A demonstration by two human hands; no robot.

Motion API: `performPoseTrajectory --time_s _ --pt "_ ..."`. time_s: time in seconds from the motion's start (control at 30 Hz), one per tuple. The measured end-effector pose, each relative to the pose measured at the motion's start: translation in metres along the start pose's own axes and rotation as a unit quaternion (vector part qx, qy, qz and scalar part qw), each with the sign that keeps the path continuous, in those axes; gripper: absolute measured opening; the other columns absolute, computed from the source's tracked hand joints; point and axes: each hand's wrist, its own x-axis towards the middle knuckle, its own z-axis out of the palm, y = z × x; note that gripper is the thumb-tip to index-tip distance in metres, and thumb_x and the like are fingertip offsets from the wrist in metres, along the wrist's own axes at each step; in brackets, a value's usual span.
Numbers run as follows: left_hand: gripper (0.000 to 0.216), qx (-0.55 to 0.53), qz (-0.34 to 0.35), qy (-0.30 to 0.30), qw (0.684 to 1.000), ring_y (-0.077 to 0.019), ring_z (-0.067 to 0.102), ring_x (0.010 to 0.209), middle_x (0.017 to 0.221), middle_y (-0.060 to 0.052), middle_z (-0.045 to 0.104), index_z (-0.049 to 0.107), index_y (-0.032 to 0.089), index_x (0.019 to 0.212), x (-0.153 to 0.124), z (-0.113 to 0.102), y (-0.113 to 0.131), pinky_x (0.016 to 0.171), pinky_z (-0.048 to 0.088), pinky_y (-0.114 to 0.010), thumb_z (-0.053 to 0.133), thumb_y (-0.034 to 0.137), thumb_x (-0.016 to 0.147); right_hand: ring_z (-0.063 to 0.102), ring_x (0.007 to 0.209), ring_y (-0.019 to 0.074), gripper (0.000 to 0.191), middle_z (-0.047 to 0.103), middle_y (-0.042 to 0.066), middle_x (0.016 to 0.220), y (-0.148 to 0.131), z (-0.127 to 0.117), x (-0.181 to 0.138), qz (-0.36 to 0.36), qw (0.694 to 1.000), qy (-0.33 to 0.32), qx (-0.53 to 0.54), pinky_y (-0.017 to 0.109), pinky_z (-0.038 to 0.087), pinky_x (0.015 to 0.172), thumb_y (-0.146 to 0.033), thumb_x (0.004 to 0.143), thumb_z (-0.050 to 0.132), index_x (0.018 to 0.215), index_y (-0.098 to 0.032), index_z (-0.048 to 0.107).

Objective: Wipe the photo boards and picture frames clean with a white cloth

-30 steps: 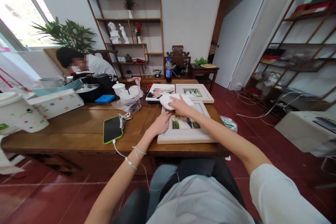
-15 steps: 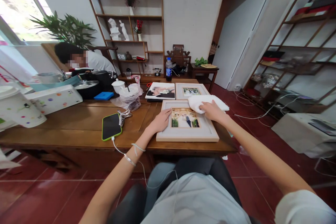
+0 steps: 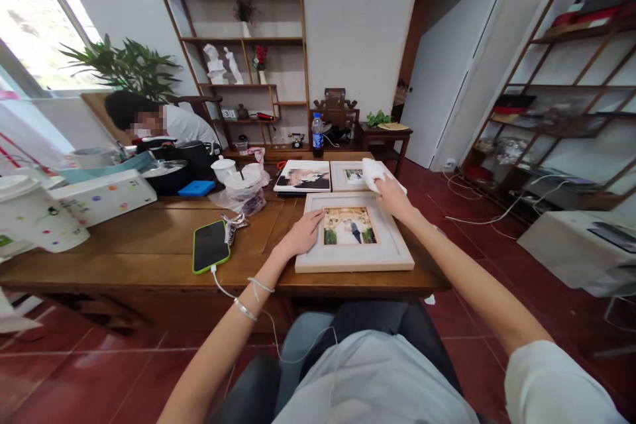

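A pale picture frame (image 3: 355, 260) with a photo of a couple lies flat near the table's front edge. My left hand (image 3: 304, 232) rests flat on its left side, fingers stretched toward the photo. In my right hand (image 3: 390, 193) is a bunched white cloth (image 3: 372, 173), held above the frame's far right corner; the fingers are closed on it. The cloth partly covers a second picture frame (image 3: 340, 177) lying just behind. To the left of that one sits a photo album (image 3: 304, 176) with a couple on its cover.
A phone (image 3: 211, 246) with a charging cable lies left of the frame. Beyond it are a bagged drink cup (image 3: 242, 184), a blue box (image 3: 197, 186) and a white lidded cup (image 3: 223, 168). A bottle (image 3: 317, 132) stands at the back. Another person (image 3: 186, 124) leans over at the far left.
My right hand has moved the cloth away from me and slightly left, off the near frame's top edge and over the second frame. My left hand stays on the near frame.
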Motion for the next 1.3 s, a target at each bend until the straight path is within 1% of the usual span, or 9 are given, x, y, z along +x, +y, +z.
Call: performPoseTrajectory --time_s 0.13,0.27,0.37,0.57,0.7,0.9,1.03,1.17,1.3 --pt "0.048 0.002 -0.007 -0.007 1.000 -0.0239 0.039 0.134 0.142 -0.015 0.045 0.048 0.005 0.134 0.000 -0.001 0.001 0.114 0.030 -0.041 0.032 0.015 0.089 0.041 0.126 0.0332 0.046 0.054 0.019 0.129 -0.015 0.012 -0.003 -0.111 0.991 -0.065 -0.034 0.047 0.033 0.101 0.001 0.075 0.042 0.118 -0.009 0.057" --pt "0.047 0.003 -0.007 0.000 1.000 -0.0239 0.041 0.133 0.142 -0.015 0.046 0.049 0.006 0.133 0.001 0.000 0.000 0.113 0.031 -0.041 0.032 0.017 0.090 0.050 0.114 0.0331 0.039 0.056 0.019 0.127 -0.027 0.009 -0.023 -0.157 0.983 -0.071 -0.062 0.044 0.039 0.092 -0.001 0.076 0.042 0.108 -0.010 0.062" --pt "0.046 0.004 -0.002 0.013 1.000 -0.0230 0.042 0.132 0.141 -0.014 0.047 0.051 0.008 0.131 0.001 0.003 -0.002 0.112 0.033 -0.040 0.033 0.017 0.090 0.056 0.105 0.0315 0.036 0.062 0.018 0.116 -0.036 -0.007 -0.049 -0.180 0.977 -0.089 -0.071 0.040 0.042 0.085 -0.002 0.076 0.042 0.102 -0.011 0.064" --pt "0.046 0.000 -0.002 0.020 1.000 -0.0221 0.043 0.131 0.140 -0.014 0.048 0.051 0.009 0.130 0.001 0.005 -0.003 0.112 0.034 -0.040 0.032 0.014 0.089 0.064 0.084 0.0277 0.033 0.068 0.015 0.089 -0.065 -0.059 -0.114 -0.191 0.969 -0.153 -0.045 0.034 0.042 0.069 -0.007 0.077 0.044 0.101 -0.015 0.065" --pt "0.043 -0.001 -0.002 0.026 1.000 -0.0219 0.045 0.130 0.138 -0.014 0.050 0.055 0.010 0.126 0.002 0.004 -0.002 0.112 0.035 -0.040 0.033 0.012 0.088 0.064 0.083 0.0272 0.032 0.068 0.014 0.089 -0.077 -0.072 -0.132 -0.194 0.969 -0.151 -0.019 0.033 0.042 0.069 -0.012 0.076 0.047 0.103 -0.016 0.064" --pt "0.039 -0.007 0.006 0.027 1.000 -0.0233 0.048 0.126 0.133 -0.017 0.053 0.058 0.006 0.120 0.005 0.002 -0.001 0.111 0.035 -0.039 0.034 0.012 0.088 0.060 0.100 0.0283 0.039 0.059 0.018 0.118 -0.054 -0.027 -0.092 -0.153 0.982 -0.114 0.014 0.036 0.043 0.084 -0.014 0.074 0.049 0.112 -0.015 0.060" --pt "0.038 -0.016 0.003 0.033 0.999 -0.0231 0.048 0.126 0.133 -0.015 0.053 0.058 0.009 0.119 0.004 0.002 -0.002 0.111 0.036 -0.041 0.036 0.012 0.088 0.047 0.121 0.0295 0.045 0.050 0.021 0.132 -0.030 0.004 -0.046 -0.125 0.991 -0.048 0.018 0.040 0.028 0.105 -0.010 0.075 0.049 0.119 -0.011 0.056" --pt "0.039 -0.018 -0.002 0.028 0.999 -0.0231 0.047 0.127 0.134 -0.015 0.052 0.058 0.010 0.121 0.003 0.003 -0.002 0.111 0.035 -0.041 0.035 0.013 0.089 0.041 0.126 0.0308 0.047 0.054 0.021 0.125 -0.019 0.013 -0.014 -0.105 0.994 -0.038 0.012 0.044 0.025 0.105 -0.007 0.077 0.045 0.123 -0.007 0.053" --pt "0.040 -0.026 -0.011 0.031 0.999 -0.0237 0.046 0.128 0.135 -0.015 0.052 0.057 0.010 0.121 0.002 0.004 -0.001 0.110 0.036 -0.042 0.035 0.014 0.088 0.046 0.118 0.0323 0.044 0.061 0.019 0.112 -0.028 0.006 -0.020 -0.160 0.983 -0.085 -0.008 0.045 0.031 0.099 -0.005 0.077 0.043 0.118 -0.008 0.056"
